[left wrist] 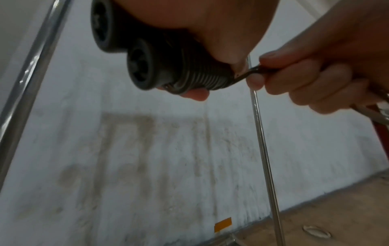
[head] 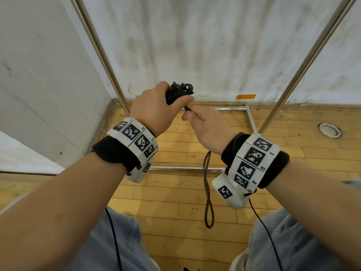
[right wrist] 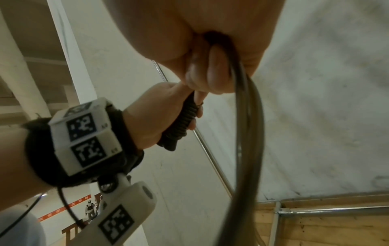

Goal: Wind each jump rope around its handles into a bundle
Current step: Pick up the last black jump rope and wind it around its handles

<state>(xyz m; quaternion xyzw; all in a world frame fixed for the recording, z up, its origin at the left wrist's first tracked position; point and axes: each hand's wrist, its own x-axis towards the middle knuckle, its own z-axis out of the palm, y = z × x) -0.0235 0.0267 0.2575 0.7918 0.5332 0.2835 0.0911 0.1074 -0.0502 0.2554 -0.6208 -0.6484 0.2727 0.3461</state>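
Note:
My left hand (head: 156, 106) grips two black jump rope handles (head: 176, 92) held side by side, with dark rope coiled tightly round them. The left wrist view shows the handles' round ends (left wrist: 143, 69) and the coils (left wrist: 202, 78) from below. My right hand (head: 205, 124) holds the doubled brown rope (head: 188, 109) just beside the bundle, fingers curled round it (left wrist: 263, 69). The remaining rope hangs as a twisted loop (head: 208, 194) below my right wrist; in the right wrist view it drops out of the fist (right wrist: 246, 133).
Slanted metal poles (head: 101, 55) (head: 304, 61) of a frame stand left and right, with metal bars (head: 183, 168) on the wooden floor (head: 175, 192). A stained white wall (head: 195, 45) is straight ahead, and a round floor fitting (head: 330, 130) lies at right. Wrist camera cables hang by my legs.

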